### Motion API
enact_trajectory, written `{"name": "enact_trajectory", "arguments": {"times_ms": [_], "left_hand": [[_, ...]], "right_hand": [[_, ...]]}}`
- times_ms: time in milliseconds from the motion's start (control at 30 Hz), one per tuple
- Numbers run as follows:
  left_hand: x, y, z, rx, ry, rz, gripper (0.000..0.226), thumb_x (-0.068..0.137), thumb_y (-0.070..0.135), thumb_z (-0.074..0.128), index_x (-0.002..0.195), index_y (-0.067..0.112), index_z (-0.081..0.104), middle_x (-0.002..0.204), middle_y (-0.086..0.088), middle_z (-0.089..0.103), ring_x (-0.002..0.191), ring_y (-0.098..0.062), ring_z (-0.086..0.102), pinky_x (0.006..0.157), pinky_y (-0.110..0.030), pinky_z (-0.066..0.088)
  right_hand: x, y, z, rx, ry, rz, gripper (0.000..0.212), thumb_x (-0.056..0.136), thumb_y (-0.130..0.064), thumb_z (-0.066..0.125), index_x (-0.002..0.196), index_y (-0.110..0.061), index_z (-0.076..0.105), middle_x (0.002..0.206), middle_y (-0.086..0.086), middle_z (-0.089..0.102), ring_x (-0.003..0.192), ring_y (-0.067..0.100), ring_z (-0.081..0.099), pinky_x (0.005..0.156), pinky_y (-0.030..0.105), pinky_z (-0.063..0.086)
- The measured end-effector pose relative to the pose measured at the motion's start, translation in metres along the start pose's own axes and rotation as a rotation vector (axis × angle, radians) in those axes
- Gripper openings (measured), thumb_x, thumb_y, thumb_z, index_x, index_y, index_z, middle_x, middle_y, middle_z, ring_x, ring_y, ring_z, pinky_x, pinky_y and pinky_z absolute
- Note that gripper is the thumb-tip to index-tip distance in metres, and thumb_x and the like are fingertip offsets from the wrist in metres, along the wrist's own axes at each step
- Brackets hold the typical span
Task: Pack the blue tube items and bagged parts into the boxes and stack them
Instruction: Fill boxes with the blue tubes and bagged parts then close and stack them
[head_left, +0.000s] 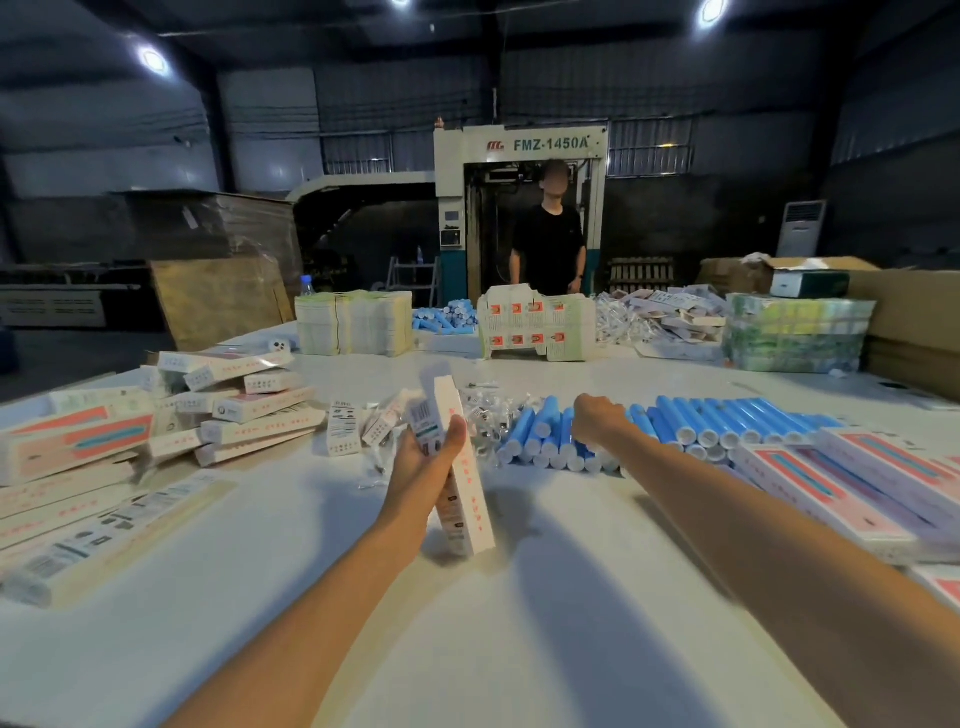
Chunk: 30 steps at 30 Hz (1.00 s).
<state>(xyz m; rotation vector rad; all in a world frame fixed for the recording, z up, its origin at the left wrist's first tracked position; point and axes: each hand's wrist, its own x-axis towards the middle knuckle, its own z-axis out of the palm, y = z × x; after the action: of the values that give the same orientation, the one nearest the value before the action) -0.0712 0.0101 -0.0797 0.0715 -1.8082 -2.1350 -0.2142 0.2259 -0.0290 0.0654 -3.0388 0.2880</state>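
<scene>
My left hand (422, 457) grips a long white box (465, 483) with red print, held upright with its lower end on the white table (467, 623). My right hand (597, 420) reaches into the row of blue tubes (701, 428) with its fingers curled down over them; what they hold is hidden. Small clear bagged parts (491, 415) lie between the two hands. A heap of filled boxes (234, 415) lies to the left. Flat pink and white boxes (857, 488) lie at the right.
A person in black (548, 249) stands across the table before a machine marked FMZ-1450A. Stacks of flat cartons (353, 322), more blue tubes (447, 317), a printed sheet bundle (537, 322) and wrapped packs (795, 332) line the far edge. Flat box blanks (104, 535) lie near left.
</scene>
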Motion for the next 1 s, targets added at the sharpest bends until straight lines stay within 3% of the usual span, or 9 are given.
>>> {"name": "enact_trajectory", "arguments": {"times_ms": [100,267,333,400,467,600,700,867,1000], "left_hand": [[0.003,0.0,0.0,-0.159,-0.053,-0.078,0.059,0.079,0.066,0.071,0.126,0.031,0.067,0.105,0.004,0.083,0.096,-0.015,0.08,0.084,-0.039,0.058],[0.004,-0.006,0.003,-0.274,-0.096,-0.123,0.022,0.105,0.03,0.059,0.121,0.021,0.07,0.086,-0.005,0.074,0.078,-0.015,0.074,0.074,-0.035,0.06],[0.006,-0.008,0.002,-0.26,-0.115,-0.107,0.02,0.107,0.025,0.057,0.12,0.02,0.071,0.087,-0.006,0.074,0.081,-0.016,0.073,0.072,-0.034,0.061],[0.007,-0.004,0.001,-0.277,-0.157,-0.092,0.02,0.106,0.023,0.06,0.121,0.018,0.072,0.098,-0.009,0.079,0.09,-0.024,0.077,0.073,-0.036,0.064],[0.007,-0.001,0.0,-0.264,-0.235,-0.062,0.032,0.101,0.025,0.066,0.132,0.016,0.067,0.119,-0.014,0.079,0.108,-0.031,0.078,0.082,-0.041,0.065],[0.003,0.001,-0.001,-0.136,-0.27,-0.021,0.056,0.083,0.022,0.083,0.135,0.013,0.063,0.123,-0.016,0.078,0.117,-0.036,0.074,0.092,-0.047,0.061],[-0.002,0.004,0.0,-0.024,-0.261,0.016,0.064,0.072,0.033,0.094,0.129,0.016,0.07,0.114,-0.014,0.08,0.108,-0.034,0.078,0.089,-0.045,0.059],[-0.006,0.007,0.005,-0.019,-0.27,0.05,0.057,0.064,0.043,0.1,0.116,0.032,0.079,0.11,-0.011,0.082,0.1,-0.033,0.08,0.077,-0.039,0.063],[-0.008,0.008,0.005,0.0,-0.294,0.068,0.049,0.067,0.046,0.098,0.111,0.038,0.078,0.111,-0.011,0.082,0.101,-0.033,0.079,0.089,-0.049,0.062]], "right_hand": [[0.002,-0.002,0.006,-0.014,0.023,0.024,0.032,0.101,-0.001,0.046,0.132,0.003,0.052,0.133,0.02,0.061,0.124,0.037,0.058,0.102,0.04,0.043],[-0.011,-0.001,0.012,0.071,0.189,0.067,0.059,0.105,-0.01,0.046,0.155,0.007,0.02,0.15,0.029,0.04,0.138,0.044,0.042,0.108,0.048,0.042],[-0.019,0.0,0.005,0.296,0.274,0.043,0.046,0.108,-0.015,0.042,0.149,0.0,0.029,0.143,0.024,0.044,0.127,0.042,0.05,0.094,0.051,0.044],[-0.029,0.0,-0.005,0.644,0.317,0.015,0.028,0.112,-0.025,0.035,0.128,-0.004,0.042,0.121,0.019,0.053,0.098,0.034,0.057,0.075,0.044,0.043],[-0.045,-0.002,-0.017,0.985,0.309,-0.033,0.035,0.113,-0.04,0.033,0.112,-0.009,0.048,0.105,0.009,0.057,0.083,0.022,0.053,0.063,0.036,0.04],[-0.079,-0.013,-0.051,1.33,0.308,-0.245,0.028,0.11,-0.037,0.044,0.114,-0.013,0.058,0.113,-0.005,0.063,0.106,0.012,0.059,0.078,0.031,0.045],[-0.098,-0.027,-0.072,1.51,0.277,-0.497,0.021,0.109,-0.027,0.053,0.123,-0.013,0.054,0.109,0.0,0.067,0.102,0.015,0.065,0.099,0.041,0.053],[-0.108,-0.052,-0.082,1.575,0.203,-0.624,0.072,0.102,-0.011,0.065,0.155,-0.026,0.019,0.126,0.018,0.059,0.093,0.031,0.076,0.104,0.055,0.054],[-0.102,-0.064,-0.068,1.337,0.248,-0.601,0.096,0.1,-0.003,0.065,0.162,-0.04,0.002,0.148,0.023,0.046,0.099,0.023,0.077,0.088,0.024,0.06]]}}
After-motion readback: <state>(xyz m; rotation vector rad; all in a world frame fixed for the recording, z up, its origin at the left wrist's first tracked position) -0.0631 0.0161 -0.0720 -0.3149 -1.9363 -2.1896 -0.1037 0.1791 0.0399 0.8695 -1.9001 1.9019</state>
